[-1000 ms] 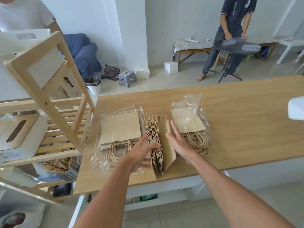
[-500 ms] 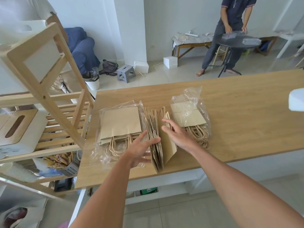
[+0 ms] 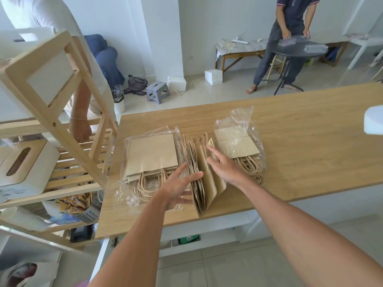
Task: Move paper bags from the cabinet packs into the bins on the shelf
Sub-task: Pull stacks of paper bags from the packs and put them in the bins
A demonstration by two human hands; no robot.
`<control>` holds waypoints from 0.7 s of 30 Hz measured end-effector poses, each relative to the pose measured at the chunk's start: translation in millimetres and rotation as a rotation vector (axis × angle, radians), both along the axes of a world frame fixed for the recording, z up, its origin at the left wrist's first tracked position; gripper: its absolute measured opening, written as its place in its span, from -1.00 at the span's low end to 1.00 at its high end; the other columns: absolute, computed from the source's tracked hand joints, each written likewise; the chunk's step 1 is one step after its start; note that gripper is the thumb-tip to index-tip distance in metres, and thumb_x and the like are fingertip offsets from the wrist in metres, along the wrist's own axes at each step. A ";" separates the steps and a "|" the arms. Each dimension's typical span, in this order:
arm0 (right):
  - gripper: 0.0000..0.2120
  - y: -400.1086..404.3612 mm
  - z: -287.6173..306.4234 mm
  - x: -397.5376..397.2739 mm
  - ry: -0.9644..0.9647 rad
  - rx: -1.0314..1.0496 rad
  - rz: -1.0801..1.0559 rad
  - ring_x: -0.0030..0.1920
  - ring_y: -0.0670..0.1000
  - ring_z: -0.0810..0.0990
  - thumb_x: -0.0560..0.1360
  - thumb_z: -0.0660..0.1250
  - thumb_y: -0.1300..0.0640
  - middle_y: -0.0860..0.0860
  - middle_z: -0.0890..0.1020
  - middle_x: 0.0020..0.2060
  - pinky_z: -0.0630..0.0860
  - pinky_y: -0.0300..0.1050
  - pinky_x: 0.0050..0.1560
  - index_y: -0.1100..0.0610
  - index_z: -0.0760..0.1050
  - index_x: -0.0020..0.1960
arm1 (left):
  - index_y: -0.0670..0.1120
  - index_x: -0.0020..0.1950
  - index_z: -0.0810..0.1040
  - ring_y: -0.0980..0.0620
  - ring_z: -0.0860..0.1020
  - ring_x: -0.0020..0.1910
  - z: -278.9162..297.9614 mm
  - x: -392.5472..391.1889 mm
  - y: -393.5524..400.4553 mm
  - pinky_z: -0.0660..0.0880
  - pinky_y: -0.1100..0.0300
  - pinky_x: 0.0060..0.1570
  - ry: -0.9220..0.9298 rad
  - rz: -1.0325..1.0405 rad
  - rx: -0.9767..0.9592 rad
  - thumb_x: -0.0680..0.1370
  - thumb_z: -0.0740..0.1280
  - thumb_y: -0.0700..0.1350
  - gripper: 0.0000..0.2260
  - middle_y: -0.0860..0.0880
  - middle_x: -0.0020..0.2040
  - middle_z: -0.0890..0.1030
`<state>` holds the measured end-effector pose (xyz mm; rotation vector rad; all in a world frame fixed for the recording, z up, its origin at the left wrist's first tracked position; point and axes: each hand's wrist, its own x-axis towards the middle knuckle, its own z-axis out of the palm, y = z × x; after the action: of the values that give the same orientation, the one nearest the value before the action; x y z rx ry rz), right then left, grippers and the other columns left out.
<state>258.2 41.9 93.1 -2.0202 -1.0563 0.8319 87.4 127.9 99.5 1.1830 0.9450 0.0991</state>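
Note:
A stack of brown paper bags (image 3: 195,162) stands on edge on the wooden cabinet top (image 3: 300,141), between two clear plastic packs. The left pack (image 3: 151,158) holds larger flat bags with twine handles; the right pack (image 3: 238,146) holds smaller ones. My left hand (image 3: 178,187) presses its fingers and thumb against the left face of the upright stack. My right hand (image 3: 226,166) lies with spread fingers on the rightmost bag, which leans away from the stack. A white bin (image 3: 22,168) with a slot handle sits on the wooden shelf (image 3: 68,175) at the left.
Another person's hand (image 3: 79,131) reaches onto the shelf behind its slanted wooden frame. A perforated grey container (image 3: 91,212) sits on the lower shelf. A second person stands at a round black table (image 3: 296,50) across the room. A white object (image 3: 374,119) juts in at the right edge.
My right hand has slid forward over the leaning rightmost bag. My left hand stays against the stack. The person at the left has leaned in and put a hand on the shelf.

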 end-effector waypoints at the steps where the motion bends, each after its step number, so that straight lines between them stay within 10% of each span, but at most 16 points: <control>1: -0.47 -0.3 -0.8 2.0 -0.016 0.013 -0.015 -0.16 -0.04 0.65 0.74 0.08 -0.10 0.08 0.33 0.62 0.60 -0.10 -0.20 -0.26 0.07 0.68 | 0.24 0.68 0.09 -0.20 0.43 0.19 -0.3 -0.4 -0.1 0.59 0.04 -0.25 -0.002 0.004 0.001 0.48 0.56 0.07 -0.10 -0.15 0.68 0.15; 3: -0.49 1.6 -7.6 6.4 -0.031 0.045 -0.045 -0.50 -0.15 0.35 0.76 0.04 0.02 0.11 0.47 0.51 0.34 -0.24 -0.51 -0.29 0.09 0.66 | 0.24 0.67 0.09 -0.19 0.43 0.19 -0.9 -0.5 -0.8 0.58 0.05 -0.26 -0.005 0.005 0.000 0.47 0.56 0.08 -0.10 -0.15 0.68 0.16; 6: -0.54 0.9 2.7 -0.6 -0.037 0.014 -0.037 -0.49 -0.18 0.44 0.77 0.04 -0.03 0.05 0.68 -0.01 0.42 -0.23 -0.44 -0.13 0.19 0.66 | 0.27 0.66 0.10 -0.17 0.46 0.18 -1.1 1.6 -1.7 0.61 0.04 -0.24 -0.004 -0.005 0.002 0.46 0.57 0.10 -0.09 -0.14 0.68 0.18; 9: -0.35 3.0 8.5 -5.5 -0.021 -0.018 0.016 0.45 0.10 0.52 0.65 0.21 -0.27 0.04 0.39 0.59 0.44 0.21 0.40 -0.16 0.12 0.68 | 0.27 0.66 0.09 -0.18 0.45 0.19 -1.7 2.7 -1.7 0.61 0.04 -0.23 -0.004 -0.003 -0.001 0.47 0.57 0.10 -0.09 -0.15 0.68 0.17; 12: -0.36 4.0 11.7 -4.9 0.003 -0.043 0.030 0.61 0.20 0.30 0.67 0.21 -0.23 -0.01 0.16 0.69 0.24 0.32 0.53 -0.21 0.07 0.68 | 0.27 0.67 0.09 -0.19 0.43 0.21 -2.2 1.3 -1.4 0.59 0.04 -0.24 -0.014 0.004 -0.017 0.47 0.56 0.09 -0.10 -0.14 0.68 0.16; 15: -0.46 3.0 9.2 -0.5 0.002 -0.036 0.023 0.15 0.13 0.71 0.75 0.07 -0.07 0.08 0.49 0.47 0.63 0.02 0.14 -0.19 0.03 0.70 | 0.25 0.67 0.11 -0.20 0.42 0.21 -1.0 0.2 -1.0 0.57 0.05 -0.25 -0.020 0.010 -0.021 0.49 0.55 0.07 -0.12 -0.13 0.68 0.16; 17: -0.49 2.1 5.4 3.1 -0.038 -0.027 -0.010 -0.47 -0.13 0.47 0.77 0.03 0.01 0.01 0.64 0.11 0.44 -0.30 -0.46 -0.19 0.05 0.70 | 0.26 0.66 0.12 -0.20 0.42 0.21 -0.6 0.3 -0.5 0.58 0.04 -0.25 -0.021 0.012 -0.025 0.48 0.56 0.07 -0.12 -0.13 0.68 0.16; 19: -0.53 2.9 3.9 4.5 -0.038 -0.024 -0.011 -0.52 -0.16 0.33 0.77 0.02 0.00 0.08 0.68 0.09 0.32 -0.28 -0.53 -0.19 0.14 0.67 | 0.27 0.66 0.12 -0.20 0.43 0.20 0.1 0.8 -0.4 0.59 0.05 -0.27 -0.016 0.007 -0.024 0.47 0.56 0.08 -0.12 -0.13 0.68 0.17; 21: -0.52 4.3 5.9 2.5 -0.023 -0.027 0.026 -0.22 -0.09 0.63 0.74 0.09 -0.11 0.14 0.62 0.33 0.57 -0.14 -0.20 -0.19 0.18 0.65 | 0.28 0.66 0.12 -0.18 0.43 0.19 0.6 1.4 -0.1 0.60 0.06 -0.28 -0.015 -0.002 -0.022 0.47 0.57 0.09 -0.11 -0.12 0.68 0.17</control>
<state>260.6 46.2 99.1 -2.0464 -1.0920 0.8426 88.8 127.8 100.1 1.1614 0.9291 0.0954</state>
